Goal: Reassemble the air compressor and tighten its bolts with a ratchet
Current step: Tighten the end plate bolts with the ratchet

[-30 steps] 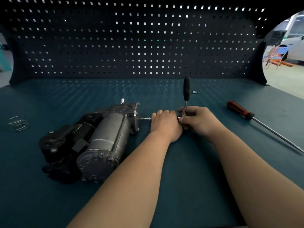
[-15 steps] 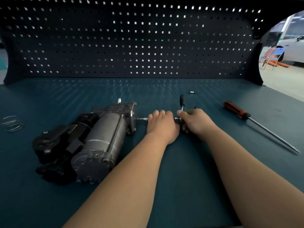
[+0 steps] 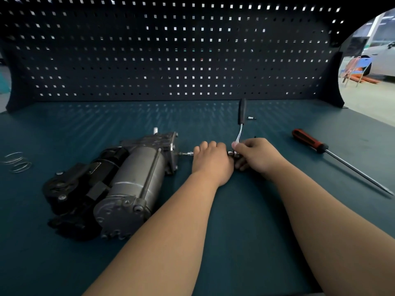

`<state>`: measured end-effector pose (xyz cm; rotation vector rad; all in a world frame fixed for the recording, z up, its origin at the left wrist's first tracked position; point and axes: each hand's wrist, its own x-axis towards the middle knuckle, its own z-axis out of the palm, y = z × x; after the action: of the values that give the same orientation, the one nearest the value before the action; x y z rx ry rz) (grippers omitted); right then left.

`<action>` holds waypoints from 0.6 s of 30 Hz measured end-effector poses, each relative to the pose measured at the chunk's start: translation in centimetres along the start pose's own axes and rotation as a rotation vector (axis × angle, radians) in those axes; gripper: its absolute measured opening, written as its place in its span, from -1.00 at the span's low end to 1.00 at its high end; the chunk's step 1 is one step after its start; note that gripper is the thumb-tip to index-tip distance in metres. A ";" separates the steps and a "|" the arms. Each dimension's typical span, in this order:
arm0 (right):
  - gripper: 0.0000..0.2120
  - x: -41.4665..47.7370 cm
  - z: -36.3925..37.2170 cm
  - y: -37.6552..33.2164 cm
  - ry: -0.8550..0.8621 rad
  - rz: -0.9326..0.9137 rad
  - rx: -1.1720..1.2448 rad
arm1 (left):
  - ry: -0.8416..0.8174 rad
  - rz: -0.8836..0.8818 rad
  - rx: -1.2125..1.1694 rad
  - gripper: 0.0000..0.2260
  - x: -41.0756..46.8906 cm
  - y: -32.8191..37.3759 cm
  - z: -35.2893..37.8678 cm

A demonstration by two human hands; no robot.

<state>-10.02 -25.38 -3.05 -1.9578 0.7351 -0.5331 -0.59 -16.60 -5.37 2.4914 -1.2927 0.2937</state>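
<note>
**Now tightening: ratchet stroke on an end-plate bolt**

The compressor (image 3: 128,180) lies on its side on the counter (image 3: 235,221), left of centre, with its end plate facing right. A thin extension (image 3: 188,154) runs level from that plate into the left hand (image 3: 211,161), whose fingers curl over it to steady it. The right hand (image 3: 256,157), touching the left, is clamped round the ratchet (image 3: 242,110) near its head. The black handle points away toward the pegboard (image 3: 171,60). The bolt itself is too small to make out.

Handling (judged): the compressor looks like heavy, rigid cast metal. It may still roll on its round body as torque rises, so brace it at the body or end plate, not at the black plastic parts. The ratchet is stiff steel. A hold near the head suits quick, light turns, and the handle's grip gives leverage for final tightening.

Change: half a second earlier the handle showed only as a short stub above the right hand. It now shows at full length, as it did a second ago. Both hands keep their places, and the compressor lies as before. A screwdriver (image 3: 307,139), a small bit (image 3: 251,118) and wire rings (image 3: 18,162) lie well apart from the hands.
</note>
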 end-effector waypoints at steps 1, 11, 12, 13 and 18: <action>-0.64 0.1 0.1 -0.2 0.017 0.029 -0.052 | 0.004 0.001 -0.002 -0.69 0.0 0.0 0.0; -0.75 -0.2 0.1 -0.1 0.010 -0.001 -0.052 | -0.056 -0.022 0.026 -0.64 0.2 0.1 0.0; -0.84 -0.3 0.1 0.0 -0.007 -0.025 0.020 | -0.053 -0.020 0.029 -0.64 0.2 0.1 0.1; -0.94 -0.5 -0.1 0.0 -0.028 -0.040 0.092 | -0.047 -0.016 0.031 -0.64 0.2 0.1 0.1; -0.75 -0.9 -0.4 0.5 -0.047 -0.132 0.061 | -0.046 -0.011 0.007 -0.67 0.2 -0.1 0.1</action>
<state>-11.07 -25.22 -3.32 -1.9636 0.5571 -0.5804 -0.41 -16.75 -5.43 2.5244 -1.2968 0.2406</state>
